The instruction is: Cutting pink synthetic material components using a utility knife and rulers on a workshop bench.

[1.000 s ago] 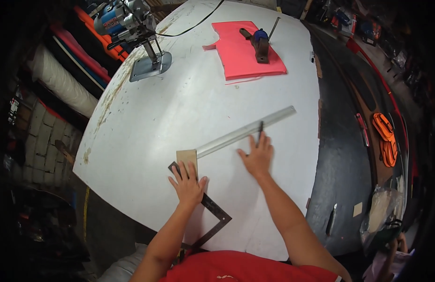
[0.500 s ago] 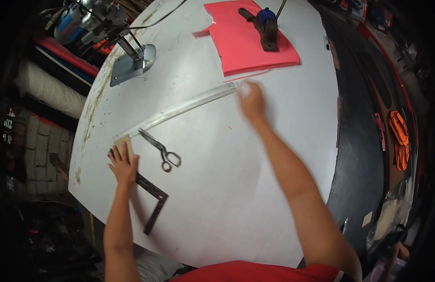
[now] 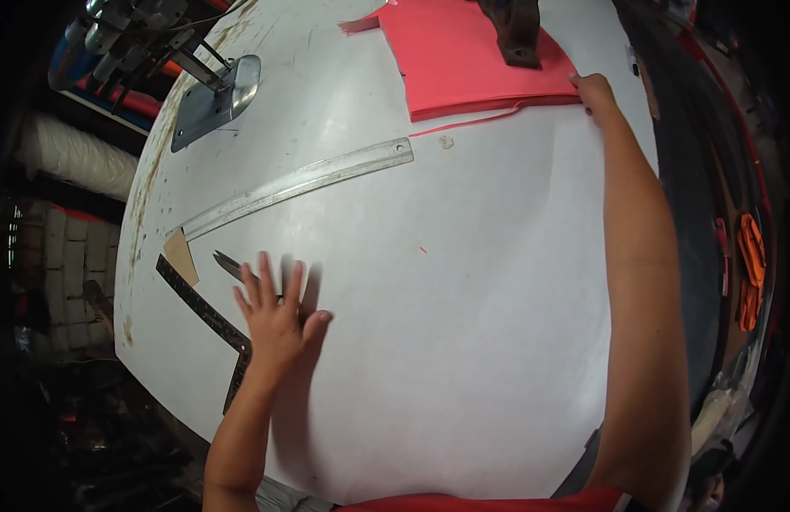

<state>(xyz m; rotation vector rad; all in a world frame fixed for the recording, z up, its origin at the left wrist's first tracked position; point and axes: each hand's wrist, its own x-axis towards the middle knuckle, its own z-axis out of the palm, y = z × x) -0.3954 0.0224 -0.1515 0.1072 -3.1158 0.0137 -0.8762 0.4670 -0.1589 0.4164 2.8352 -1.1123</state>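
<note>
My right hand [image 3: 593, 92] is closed on the near right corner of a stack of coral-red fabric [image 3: 480, 64], its thumb on top. A dark metal weight [image 3: 518, 38] sits on that stack, and a thin red strip [image 3: 472, 122] trails along its near edge. Over the scissors [image 3: 233, 267], my left hand [image 3: 275, 324] hovers open with fingers spread; it hides their handles. To its left lie a black L-shaped square [image 3: 203, 305] and a tan card piece [image 3: 180, 256]. A long metal ruler [image 3: 301, 182] slants across the table beyond the left hand.
A cutting machine with a steel base plate [image 3: 233, 94] stands at the far left of the white table [image 3: 463, 341]. A small pale lump [image 3: 447, 142] lies by the ruler's end. Left of the table is a white roll [image 3: 79, 158]; orange items [image 3: 751, 273] lie at right.
My right hand has gone from the ruler's far end to the fabric stack's corner and gripped it. My left hand has left the tan card and moved right, over the scissors.
</note>
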